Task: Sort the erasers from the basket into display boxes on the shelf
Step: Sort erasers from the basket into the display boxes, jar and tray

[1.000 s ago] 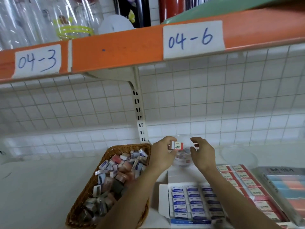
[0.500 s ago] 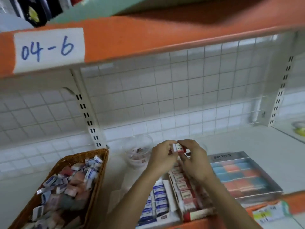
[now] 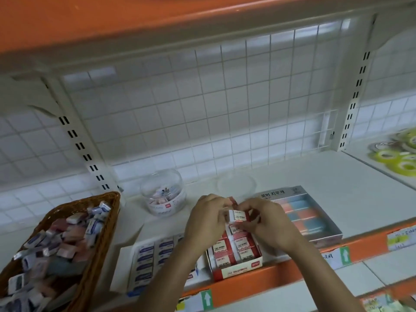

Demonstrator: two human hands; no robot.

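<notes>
A small red-and-white eraser [image 3: 239, 216] is pinched between my left hand [image 3: 206, 224] and my right hand [image 3: 267, 224], held just above the red display box [image 3: 237, 269] that holds rows of matching red erasers. To its left lies a white display box [image 3: 121, 266] with rows of blue-labelled erasers. At the far left stands a brown wicker basket [image 3: 99, 251] piled with several mixed erasers. My forearms cover part of both boxes.
A clear round tub [image 3: 163, 194] with a few erasers stands behind the boxes, near a clear lid [image 3: 236, 183]. A silver tray [image 3: 333, 233] of orange and blue erasers lies to the right. Green tape rolls [image 3: 398, 154] occupy the neighbouring shelf. An orange shelf hangs overhead.
The view swung right and down. Both hands carried the red eraser from near the clear tub to above the red box, and my right hand came to pinch it too.
</notes>
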